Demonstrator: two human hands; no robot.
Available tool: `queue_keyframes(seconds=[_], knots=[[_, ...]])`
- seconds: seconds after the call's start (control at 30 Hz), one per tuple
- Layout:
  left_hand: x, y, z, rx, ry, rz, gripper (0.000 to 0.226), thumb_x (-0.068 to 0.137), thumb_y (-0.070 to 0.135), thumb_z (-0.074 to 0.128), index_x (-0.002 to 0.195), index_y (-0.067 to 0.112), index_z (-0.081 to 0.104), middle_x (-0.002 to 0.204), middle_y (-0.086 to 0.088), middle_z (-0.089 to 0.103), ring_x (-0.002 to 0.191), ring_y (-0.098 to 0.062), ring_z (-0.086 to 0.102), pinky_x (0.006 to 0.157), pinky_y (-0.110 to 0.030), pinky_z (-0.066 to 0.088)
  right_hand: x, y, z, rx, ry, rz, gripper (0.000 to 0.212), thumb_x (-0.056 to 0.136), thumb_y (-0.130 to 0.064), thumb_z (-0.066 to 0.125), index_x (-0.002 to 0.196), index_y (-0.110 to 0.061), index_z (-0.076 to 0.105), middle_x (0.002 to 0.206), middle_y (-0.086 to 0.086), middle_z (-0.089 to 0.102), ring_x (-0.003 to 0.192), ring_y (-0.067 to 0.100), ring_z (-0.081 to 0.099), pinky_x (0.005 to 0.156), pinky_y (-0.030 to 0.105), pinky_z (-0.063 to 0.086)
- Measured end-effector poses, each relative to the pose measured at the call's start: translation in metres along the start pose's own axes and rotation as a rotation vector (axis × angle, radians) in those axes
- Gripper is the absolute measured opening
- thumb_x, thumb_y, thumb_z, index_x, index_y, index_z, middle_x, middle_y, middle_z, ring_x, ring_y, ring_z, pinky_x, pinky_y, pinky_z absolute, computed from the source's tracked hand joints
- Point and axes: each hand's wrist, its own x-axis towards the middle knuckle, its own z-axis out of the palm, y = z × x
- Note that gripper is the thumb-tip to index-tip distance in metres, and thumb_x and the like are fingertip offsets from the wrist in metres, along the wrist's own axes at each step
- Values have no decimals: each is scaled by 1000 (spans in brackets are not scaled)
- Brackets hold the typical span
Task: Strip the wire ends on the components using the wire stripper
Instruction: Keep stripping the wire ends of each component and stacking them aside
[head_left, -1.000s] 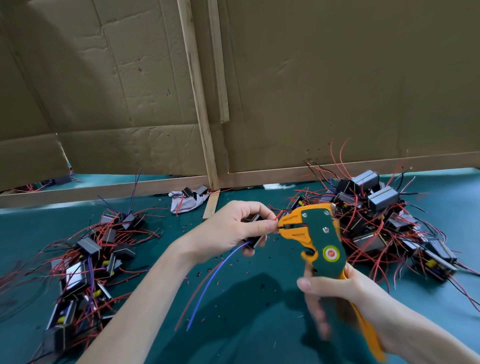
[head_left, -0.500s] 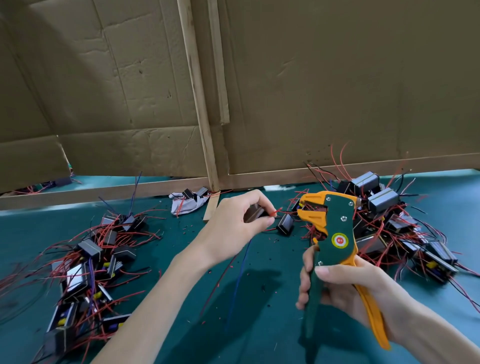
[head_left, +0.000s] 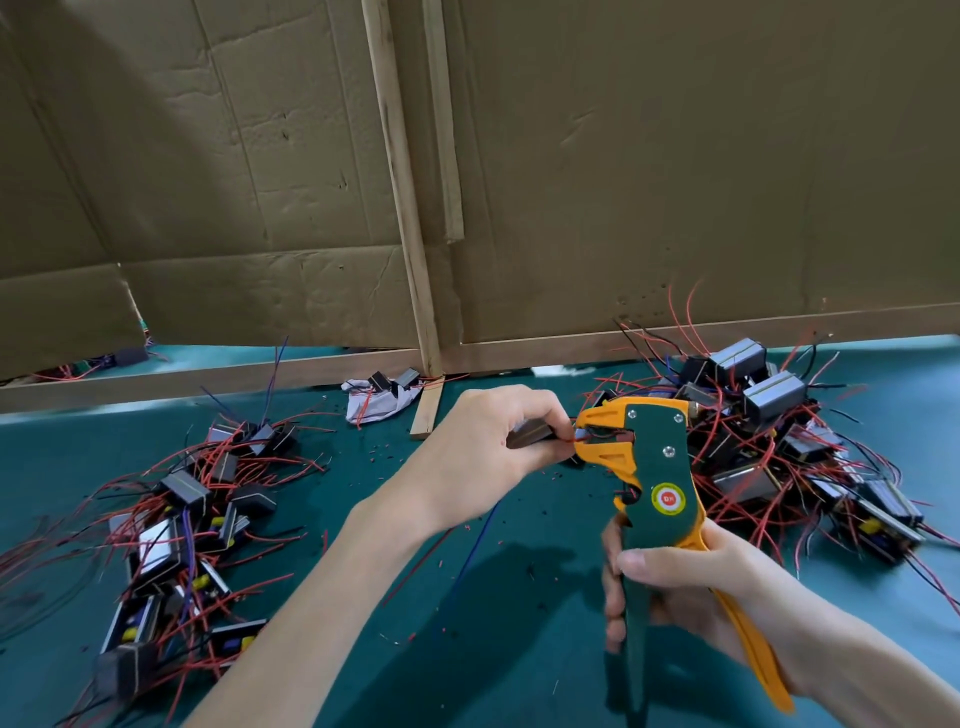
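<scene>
Progress: judged mid-batch; pile of small black-and-grey boxy components with red wire leads (head_left: 779, 447) at the bench's far right edge looks unprocessed, second pile (head_left: 187, 519) at the left edge probably done; cannot confirm either.
Debris: short red insulation bits (head_left: 384, 457) scattered on the green bench top (head_left: 519, 649), so stripping has taken place.
Left hand (head_left: 488, 457): pinching one small black component (head_left: 530, 432), its red wire end (head_left: 569, 440) fed into the tool's mouth.
Right hand (head_left: 691, 592): wrapped around the handles of the green-and-orange wire stripper (head_left: 660, 467); handles partly squeezed.
Location: component and stripper held above bench centre, touching at the wire.
Remaining: this squeeze, then the right pile.
</scene>
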Motion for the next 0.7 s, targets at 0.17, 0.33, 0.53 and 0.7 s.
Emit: queue_keyframes(seconds=[0.17,0.33,0.53,0.7], knots=[[0,3,-4,28,-22,8,20,86,14,71,77,30,63,68,19,55,62,4,50,63,-7,33,-3,4,-2,-27,54,4,47,46,-29,97,75,-7,67,61,26,54,50,34,57,54,43,53],[0,3,-5,51,-56,-22,13,86,14,70,80,24,66,71,16,55,64,3,50,63,-8,33,-3,8,4,-46,114,6,50,38,-36,98,64,-9,64,54,23,52,42,30,53,48,38,50],[-1,2,-2,109,-89,-55,8,88,17,69,82,21,67,75,10,58,66,-2,48,63,-11,32,-2,19,12,-144,233,-39,53,55,-43,81,47,-1,50,43,17,45,35,25,41,40,27,40],[0,-2,-8,171,-56,-76,9,89,18,66,81,22,64,80,10,61,74,-1,51,67,-11,35,8,17,4,116,77,-47,39,44,-14,90,75,-2,69,70,27,58,60,37,62,63,47,57]])
